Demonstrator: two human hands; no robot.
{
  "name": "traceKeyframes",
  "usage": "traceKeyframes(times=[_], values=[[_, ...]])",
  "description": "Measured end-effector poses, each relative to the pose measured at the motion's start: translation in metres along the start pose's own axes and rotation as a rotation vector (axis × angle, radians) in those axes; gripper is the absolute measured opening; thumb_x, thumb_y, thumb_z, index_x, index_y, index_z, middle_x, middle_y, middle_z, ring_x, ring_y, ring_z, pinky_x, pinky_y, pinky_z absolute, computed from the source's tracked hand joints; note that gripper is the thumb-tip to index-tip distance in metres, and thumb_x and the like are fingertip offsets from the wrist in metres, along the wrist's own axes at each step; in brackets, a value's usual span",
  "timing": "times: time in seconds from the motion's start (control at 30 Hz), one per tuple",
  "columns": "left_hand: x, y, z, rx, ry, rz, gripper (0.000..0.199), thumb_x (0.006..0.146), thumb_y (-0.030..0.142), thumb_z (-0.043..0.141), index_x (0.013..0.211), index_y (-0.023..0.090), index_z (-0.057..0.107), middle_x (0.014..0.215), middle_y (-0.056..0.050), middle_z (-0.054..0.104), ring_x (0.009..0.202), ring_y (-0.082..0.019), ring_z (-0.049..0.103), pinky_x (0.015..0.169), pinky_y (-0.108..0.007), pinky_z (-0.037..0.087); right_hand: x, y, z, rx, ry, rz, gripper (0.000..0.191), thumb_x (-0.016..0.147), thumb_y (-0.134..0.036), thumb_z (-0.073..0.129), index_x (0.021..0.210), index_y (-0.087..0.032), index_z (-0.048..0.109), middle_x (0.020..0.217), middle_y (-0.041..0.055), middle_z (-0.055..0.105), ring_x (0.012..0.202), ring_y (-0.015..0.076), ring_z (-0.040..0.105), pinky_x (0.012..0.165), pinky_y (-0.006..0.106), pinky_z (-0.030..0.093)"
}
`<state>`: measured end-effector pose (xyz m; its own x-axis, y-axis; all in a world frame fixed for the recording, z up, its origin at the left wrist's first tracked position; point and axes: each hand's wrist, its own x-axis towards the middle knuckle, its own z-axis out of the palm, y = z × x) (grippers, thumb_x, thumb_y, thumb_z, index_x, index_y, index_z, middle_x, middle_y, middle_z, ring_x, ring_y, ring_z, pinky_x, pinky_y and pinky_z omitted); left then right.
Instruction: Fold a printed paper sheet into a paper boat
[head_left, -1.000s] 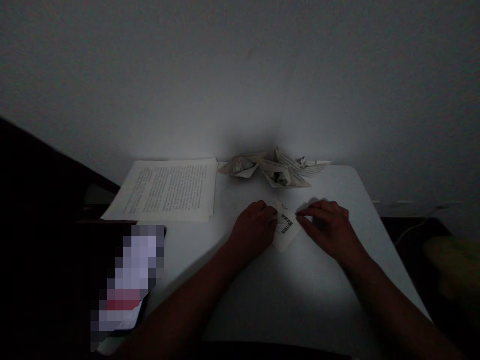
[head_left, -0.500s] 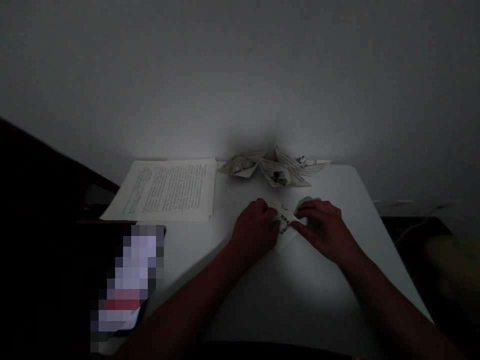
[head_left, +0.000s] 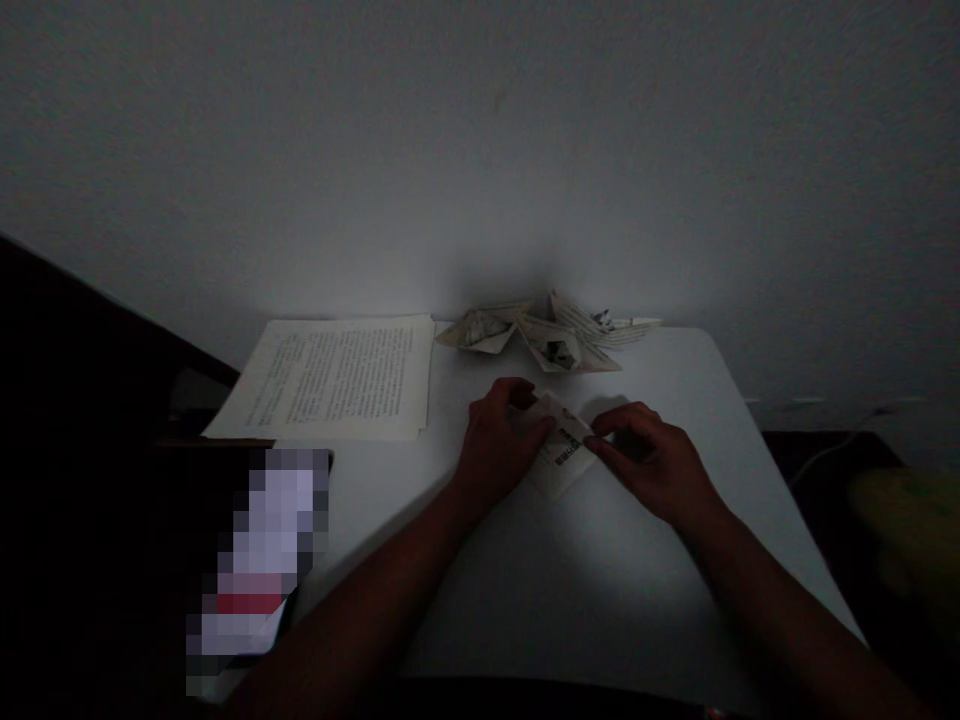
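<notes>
A folded piece of printed paper (head_left: 564, 455), roughly diamond-shaped with dark characters on it, lies between my hands over the white table. My left hand (head_left: 499, 435) holds its left side, thumb on top and fingers curled behind the upper left edge. At the right corner, my right hand (head_left: 649, 455) pinches the paper between thumb and fingertips. Just beyond my hands sit several folded paper boats, among them a left one (head_left: 484, 332) and a front one (head_left: 562, 347) with crumpled dark-printed paper inside.
A stack of printed sheets (head_left: 330, 380) lies at the table's back left. A phone (head_left: 259, 560) with a pixelated screen is at the left edge, beside my left forearm. The white table (head_left: 675, 360) meets a grey wall (head_left: 480, 180). A yellowish object (head_left: 911, 530) is at the right.
My left hand has opened out from a tighter curl and shifted slightly left, uncovering more of the folded paper. My right hand keeps its pinch on the right corner.
</notes>
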<state>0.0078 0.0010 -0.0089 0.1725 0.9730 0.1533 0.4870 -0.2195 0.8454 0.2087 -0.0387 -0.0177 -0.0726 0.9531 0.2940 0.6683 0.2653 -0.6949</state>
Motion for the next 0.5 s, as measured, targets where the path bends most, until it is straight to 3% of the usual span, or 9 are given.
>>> traceKeyframes(times=[0.17, 0.27, 0.37, 0.5], values=[[0.002, 0.000, -0.007, -0.288, -0.069, -0.059, 0.048, 0.071, 0.026, 0.073, 0.114, 0.016, 0.055, 0.113, -0.009, 0.066, 0.097, -0.018, 0.063, 0.087, -0.033, 0.049, -0.003, -0.005, 0.006, 0.241, 0.087, 0.193, 0.016, 0.077, -0.036, 0.070, 0.080, -0.021, 0.065, 0.076, 0.0025, 0.067, 0.065, 0.0155, 0.061, 0.061, 0.029, 0.049], [0.003, -0.001, -0.008, -0.456, -0.230, -0.163, 0.034, 0.073, 0.037, 0.072, 0.097, 0.014, 0.065, 0.093, -0.007, 0.072, 0.083, -0.018, 0.067, 0.074, -0.030, 0.053, -0.002, -0.010, 0.009, 0.389, 0.166, 0.242, 0.020, 0.072, -0.035, 0.074, 0.082, -0.021, 0.065, 0.071, 0.0014, 0.066, 0.064, 0.0149, 0.061, 0.058, 0.027, 0.049], [0.003, -0.001, -0.007, -0.485, -0.248, -0.241, 0.031, 0.072, 0.043, 0.072, 0.077, 0.013, 0.067, 0.074, -0.003, 0.071, 0.065, -0.015, 0.065, 0.061, -0.026, 0.051, 0.000, -0.014, 0.011, 0.505, 0.111, 0.315, 0.031, 0.067, -0.037, 0.078, 0.090, -0.020, 0.067, 0.074, 0.0029, 0.071, 0.057, 0.0146, 0.062, 0.051, 0.026, 0.049], [0.003, 0.002, -0.006, -0.539, -0.224, -0.267, 0.030, 0.069, 0.041, 0.075, 0.076, 0.013, 0.068, 0.074, -0.003, 0.072, 0.064, -0.014, 0.064, 0.060, -0.025, 0.050, 0.003, -0.019, 0.011, 0.489, 0.001, 0.373, 0.028, 0.065, -0.038, 0.079, 0.083, -0.019, 0.071, 0.067, 0.0027, 0.071, 0.047, 0.0133, 0.059, 0.042, 0.025, 0.047]])
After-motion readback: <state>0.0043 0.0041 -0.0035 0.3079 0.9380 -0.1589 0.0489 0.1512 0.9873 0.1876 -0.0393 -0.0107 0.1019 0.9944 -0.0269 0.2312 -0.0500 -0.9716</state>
